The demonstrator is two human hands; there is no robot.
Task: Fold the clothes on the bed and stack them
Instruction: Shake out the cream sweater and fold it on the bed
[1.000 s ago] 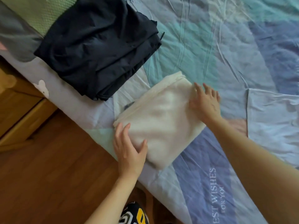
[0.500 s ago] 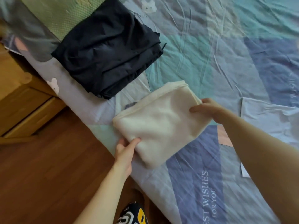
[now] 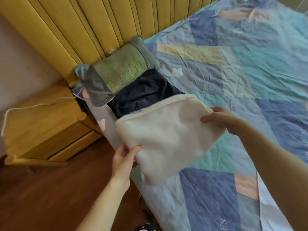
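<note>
I take the folded white garment (image 3: 168, 135) as the reference item. I see it held flat above the patterned bed sheet (image 3: 250, 77), with its far edge overlapping the near part of the folded dark garment (image 3: 141, 92). Whether the two touch, I cannot tell.

Left hand (image 3: 123, 159): at the near-left corner of the white garment. The thumb lies on top of the cloth and the fingers go beneath it, pinching the edge.

Right hand (image 3: 220, 119): at the right edge of the white garment. The fingers curl over the cloth edge and grip it; the thumb is hidden from me.

The dark garment lies on the sheet just beyond the white garment. A green and grey pillow (image 3: 116, 75) sits beyond the dark garment, against the yellow padded headboard (image 3: 93, 25). A wooden nightstand (image 3: 45, 124) stands to the left of the white garment, with a white cord (image 3: 38, 105) across its top.
</note>
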